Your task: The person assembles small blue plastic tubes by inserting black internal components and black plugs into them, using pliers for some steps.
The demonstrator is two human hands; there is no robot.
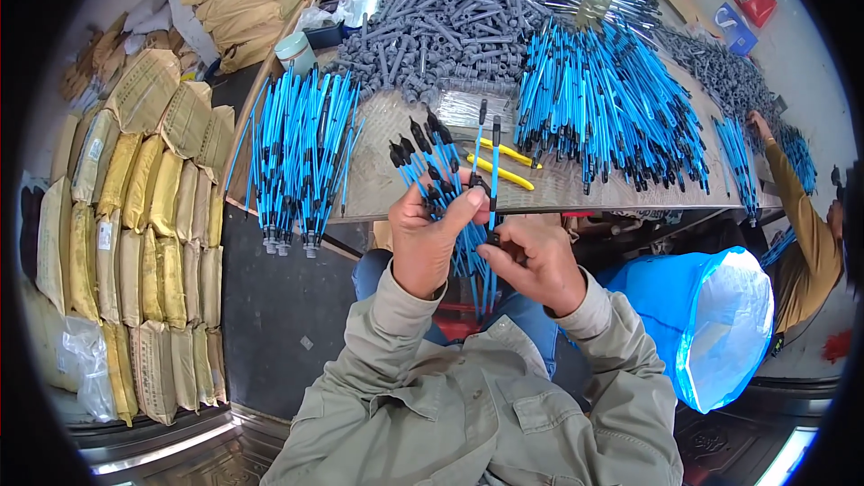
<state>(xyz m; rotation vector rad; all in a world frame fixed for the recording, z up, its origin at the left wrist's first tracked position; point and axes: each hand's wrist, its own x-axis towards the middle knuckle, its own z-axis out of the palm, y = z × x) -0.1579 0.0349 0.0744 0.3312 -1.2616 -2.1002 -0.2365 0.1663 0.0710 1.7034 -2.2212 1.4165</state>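
My left hand (434, 236) is closed around a bundle of thin blue rods with black ends (438, 166), which fan out above the fingers and hang down below the palm. Its thumb presses on a small black part at the bundle's right side. Just right of it, my right hand (540, 263) pinches the lower part of a single upright blue rod with black fittings (493, 184). Exactly what lies between those fingertips is partly hidden. On the table beyond my hands lies a pair of yellow-handled pliers (504, 171).
A heap of grey plastic parts (441, 22) covers the far table. Piles of blue rods lie left (301, 148) and right (612, 103). A blue sack (661, 301) stands at my right. Filled bags (144, 234) are stacked left. A co-worker's arm (792, 207) reaches in at far right.
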